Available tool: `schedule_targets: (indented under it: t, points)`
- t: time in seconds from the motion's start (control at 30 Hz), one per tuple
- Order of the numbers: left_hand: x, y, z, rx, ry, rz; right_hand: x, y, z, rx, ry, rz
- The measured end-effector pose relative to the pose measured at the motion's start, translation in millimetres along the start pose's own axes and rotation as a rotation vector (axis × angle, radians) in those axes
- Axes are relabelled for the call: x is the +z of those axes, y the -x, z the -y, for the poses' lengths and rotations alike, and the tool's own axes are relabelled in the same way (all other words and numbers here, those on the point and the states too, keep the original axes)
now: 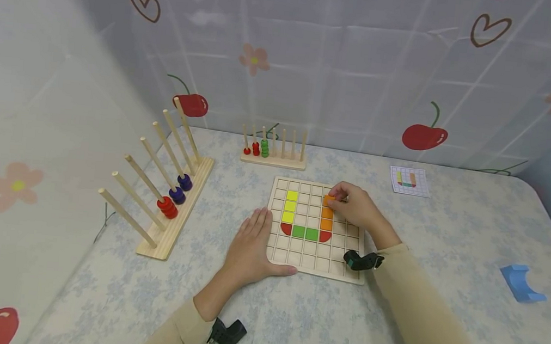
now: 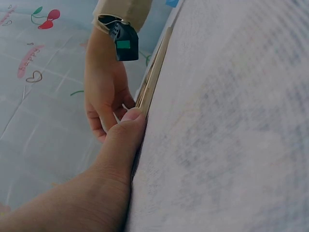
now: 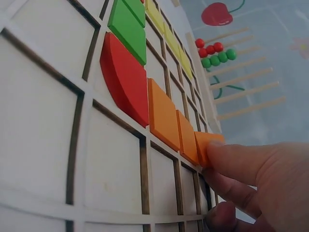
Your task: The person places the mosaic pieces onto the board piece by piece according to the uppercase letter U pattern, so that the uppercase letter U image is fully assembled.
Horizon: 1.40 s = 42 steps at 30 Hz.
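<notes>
On the table lies a wooden grid board [image 1: 307, 260] with coloured tiles in its cells. My right hand [image 1: 357, 206] pinches an orange square tile [image 3: 203, 144] between thumb and fingers at the top of the right column; the tile sits tilted in the right wrist view. Below it are two more orange tiles [image 1: 326, 218]. A column of yellow tiles [image 1: 290, 206] stands on the left. Two green tiles [image 1: 305, 233] lie between rounded red tiles [image 1: 325, 236] in the bottom row. My left hand [image 1: 250, 249] rests with straight fingers along the board's left edge, thumb at its near edge.
A large wooden peg stand [image 1: 186, 208] with red and dark blue rings is at the left. Behind the board stands a smaller peg stand [image 1: 273, 161] with red and green beads. A pattern card [image 1: 409, 182] lies back right, and a blue curved piece [image 1: 521, 283] far right.
</notes>
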<state>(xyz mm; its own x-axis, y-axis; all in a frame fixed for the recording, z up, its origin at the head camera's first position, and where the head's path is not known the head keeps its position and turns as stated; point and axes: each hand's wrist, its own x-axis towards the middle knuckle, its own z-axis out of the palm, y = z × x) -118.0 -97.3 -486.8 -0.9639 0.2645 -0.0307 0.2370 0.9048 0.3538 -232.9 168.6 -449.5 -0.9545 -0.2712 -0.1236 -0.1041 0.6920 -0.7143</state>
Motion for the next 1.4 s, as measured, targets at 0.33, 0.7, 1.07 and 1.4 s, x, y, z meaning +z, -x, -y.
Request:
schedule_targets:
  t: [0.33, 0.7, 1.07, 1.4]
  points:
    - [-0.7, 0.2, -1.1, -0.006, -0.006, 0.011, 2.7, 1.9, 0.9, -0.014, 0.021, -0.011]
    - [-0.3, 0.1, -1.0, -0.009, -0.005, 0.012, 4.4, 5.1, 0.8, -0.038, 0.068, -0.005]
    - [-1.7, 0.9, -2.1, -0.005, -0.011, 0.008, 0.7, 27.4, 4.0, -0.064, 0.017, -0.037]
    - [-3.0, 2.1, -3.4, 0.005, 0.003, -0.014, -3.3, 65.8, 4.4, -0.049, -0.007, -0.081]
